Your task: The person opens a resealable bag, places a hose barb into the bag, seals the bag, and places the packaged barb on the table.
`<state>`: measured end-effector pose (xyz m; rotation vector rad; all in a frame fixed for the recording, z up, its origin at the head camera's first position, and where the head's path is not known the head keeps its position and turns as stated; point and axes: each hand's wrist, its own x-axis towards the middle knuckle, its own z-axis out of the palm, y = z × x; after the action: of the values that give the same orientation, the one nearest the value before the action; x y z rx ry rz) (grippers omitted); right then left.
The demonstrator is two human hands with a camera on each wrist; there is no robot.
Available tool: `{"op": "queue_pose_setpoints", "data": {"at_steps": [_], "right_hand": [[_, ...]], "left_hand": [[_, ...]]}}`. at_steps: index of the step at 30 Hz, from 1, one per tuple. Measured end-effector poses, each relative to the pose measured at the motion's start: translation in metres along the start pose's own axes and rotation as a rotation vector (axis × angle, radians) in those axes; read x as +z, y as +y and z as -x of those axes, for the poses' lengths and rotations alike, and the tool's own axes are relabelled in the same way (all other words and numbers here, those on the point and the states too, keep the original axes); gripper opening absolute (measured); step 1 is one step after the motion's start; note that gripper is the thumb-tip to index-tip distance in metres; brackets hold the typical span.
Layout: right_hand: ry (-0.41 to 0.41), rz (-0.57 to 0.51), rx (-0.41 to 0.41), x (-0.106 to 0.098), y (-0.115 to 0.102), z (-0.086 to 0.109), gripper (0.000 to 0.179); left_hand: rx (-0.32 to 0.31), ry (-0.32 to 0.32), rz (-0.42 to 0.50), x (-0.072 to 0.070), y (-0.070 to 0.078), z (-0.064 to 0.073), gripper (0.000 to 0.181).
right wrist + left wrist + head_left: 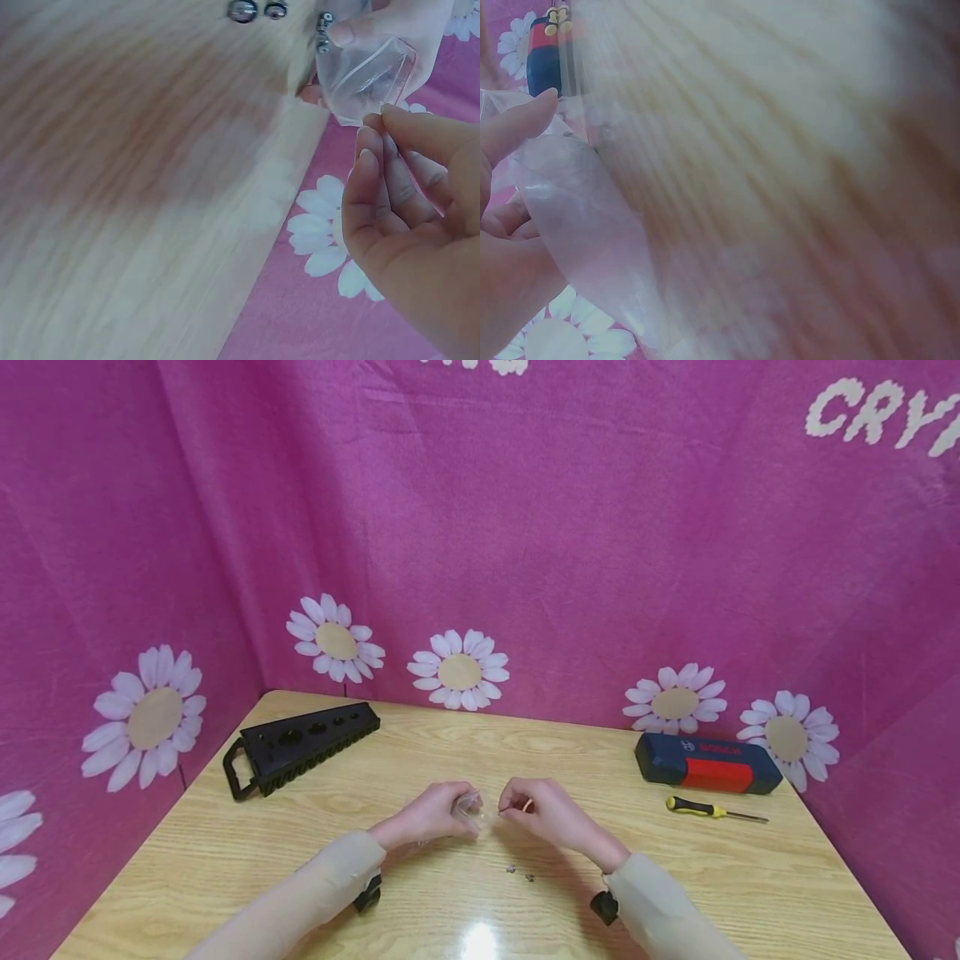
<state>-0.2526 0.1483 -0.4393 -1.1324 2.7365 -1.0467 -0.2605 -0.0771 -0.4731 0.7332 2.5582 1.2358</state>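
Note:
My left hand (437,811) grips a clear plastic bag (468,803), thumb on one side and fingers on the other. The bag (585,217) spreads in front of the left wrist camera and blurs much of that view. Just right of the bag's mouth, my right hand (551,814) pinches a tiny metallic piece between thumb and forefinger; the fingertips (384,112) mostly hide it. Two small shiny metal parts (511,868) (243,10) lie on the table below the hands; their exact kind is too small to tell.
On the wooden table (570,752), a black slotted tool rack (307,745) stands at the back left. A blue and red Bosch case (708,763) lies at the back right, with a yellow and black screwdriver (697,807) before it. Pink flowered cloth (525,568) hangs behind.

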Motion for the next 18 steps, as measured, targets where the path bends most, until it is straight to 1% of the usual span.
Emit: {"op": "queue_pose_setpoints", "data": {"at_steps": [3, 6, 9, 13, 18], "right_hand": [[0.004, 0.005, 0.000, 0.002, -0.003, -0.008, 0.007], [-0.013, 0.007, -0.008, 0.005, -0.006, -0.015, 0.003], [-0.037, -0.015, -0.019, 0.009, -0.009, -0.019, 0.001], [-0.057, -0.035, -0.023, 0.013, -0.013, -0.023, 0.004], [-0.051, -0.042, -0.021, 0.012, -0.014, -0.021, 0.005]], "left_hand": [[0.021, 0.000, -0.031, 0.000, 0.000, 0.000, 0.036], [0.028, 0.000, -0.056, -0.001, -0.001, 0.000, 0.038], [0.007, -0.004, -0.054, -0.001, -0.001, 0.001, 0.040], [0.003, -0.008, -0.051, -0.001, 0.000, 0.001, 0.040], [0.011, -0.008, -0.049, -0.001, 0.000, 0.000, 0.038]]}}
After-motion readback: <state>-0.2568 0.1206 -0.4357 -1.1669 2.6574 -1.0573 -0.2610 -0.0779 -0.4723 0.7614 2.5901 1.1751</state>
